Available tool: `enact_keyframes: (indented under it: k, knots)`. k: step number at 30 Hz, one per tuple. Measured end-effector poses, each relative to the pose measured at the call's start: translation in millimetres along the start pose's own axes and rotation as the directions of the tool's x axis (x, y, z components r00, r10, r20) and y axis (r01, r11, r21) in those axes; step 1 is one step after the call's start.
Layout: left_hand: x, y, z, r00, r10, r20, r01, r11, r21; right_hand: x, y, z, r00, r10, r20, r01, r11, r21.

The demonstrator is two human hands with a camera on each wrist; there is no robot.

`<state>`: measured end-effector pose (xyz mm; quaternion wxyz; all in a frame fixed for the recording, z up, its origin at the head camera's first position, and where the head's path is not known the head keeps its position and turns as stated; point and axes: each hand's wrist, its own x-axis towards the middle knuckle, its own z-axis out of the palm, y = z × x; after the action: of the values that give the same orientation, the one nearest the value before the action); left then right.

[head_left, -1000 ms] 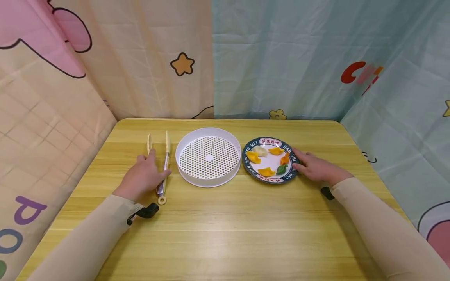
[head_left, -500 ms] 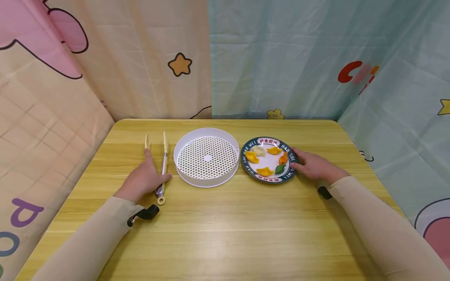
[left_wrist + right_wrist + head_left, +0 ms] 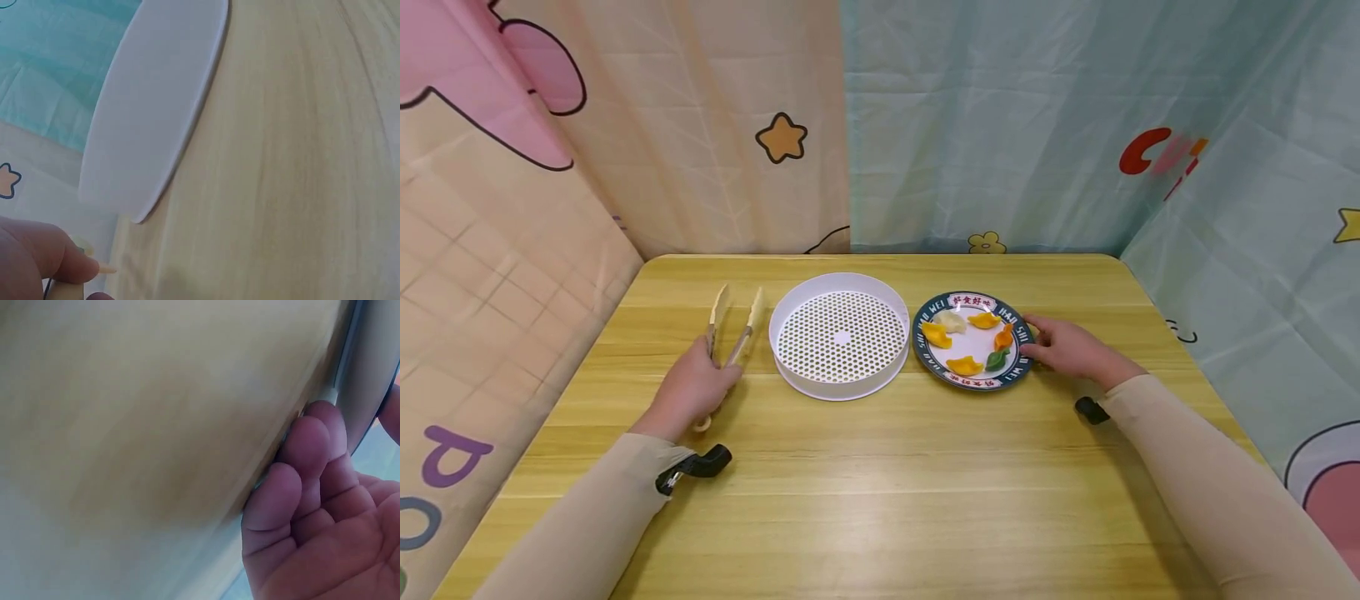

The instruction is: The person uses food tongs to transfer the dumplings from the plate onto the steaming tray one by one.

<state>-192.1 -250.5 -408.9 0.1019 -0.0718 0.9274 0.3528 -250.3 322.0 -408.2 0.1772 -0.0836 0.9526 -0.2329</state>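
My left hand (image 3: 692, 387) grips a pair of tongs (image 3: 741, 343) around the handle. The pale tips of the tongs stand apart and point away from me. In the left wrist view only the thumb (image 3: 62, 256) and a little of the tongs show. At the right, my right hand (image 3: 1067, 348) holds the rim of a round plate (image 3: 928, 362), thumb over the edge and fingers beneath it, as the right wrist view shows. Several dumplings (image 3: 965, 366) in yellow, white, orange and green lie on the plate.
A white round steamer tray (image 3: 842, 387) with a perforated bottom stands between the tongs and the plate. All rest on a wooden table (image 3: 880, 500). Patterned curtains (image 3: 970, 125) hang behind and on both sides.
My left hand has closed around the tongs, which have shifted left and tilted, their handle end now mostly behind the hand. My right hand and the plate have hardly moved.
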Motion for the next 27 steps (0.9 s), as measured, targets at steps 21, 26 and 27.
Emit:
enact_keyframes:
  k: [21, 26, 27]
  knots:
    - [-78.5, 99.1, 47.4, 0.877, 0.439, 0.193, -0.395, 0.889, -0.231, 0.9, 1.7, -2.5, 0.998, 0.028, 0.056, -0.034, 0.993, 0.109]
    - [-78.1, 121.5, 83.7, 0.809, 0.535, 0.245, -0.513, 0.845, -0.152, 1.5, 2.9, -1.7, 0.998, 0.023, 0.056, -0.029, 0.993, 0.112]
    - [-77.3, 124.8, 89.0, 0.805, 0.537, 0.252, -0.521, 0.843, -0.134, 1.5, 2.9, -1.5, 0.998, 0.021, 0.056, -0.027, 0.993, 0.111]
